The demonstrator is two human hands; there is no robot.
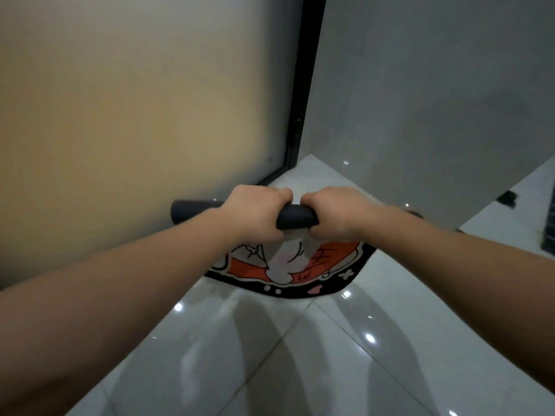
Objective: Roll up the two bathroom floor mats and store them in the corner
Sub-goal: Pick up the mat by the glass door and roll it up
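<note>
While the roll is only partly wound, I read this moment as somewhere in the middle of the first mat's rolling, not near storage yet. Starting at the left, the frosted glass door (135,115) fills that side, and the dark end of the rolled portion (195,211) sticks out in front of it, slightly blurred. My left hand (255,213) is clenched over the top of that roll, fingers curled down its far side. Just beside it, my right hand (339,213) is wrapped around the same roll, with a short stretch of the dark backing showing between the two fists. Below the hands, the unrolled remainder of the printed mat (288,271) hangs or lies toward me, orange and white cartoon artwork inside a black border, its curved edge resting on the glossy tiled floor (300,355).

Further right, the black door frame (309,85) meets the grey wall (435,100), and the corner where they join looks bare on the floor, so nothing seems stored there so far. I see only one mat; whether a second one is already rolled or waits elsewhere I cannot tell. What I judge remains: finish winding this tail, stand or lay the roll in the corner, then deal with the other mat.
</note>
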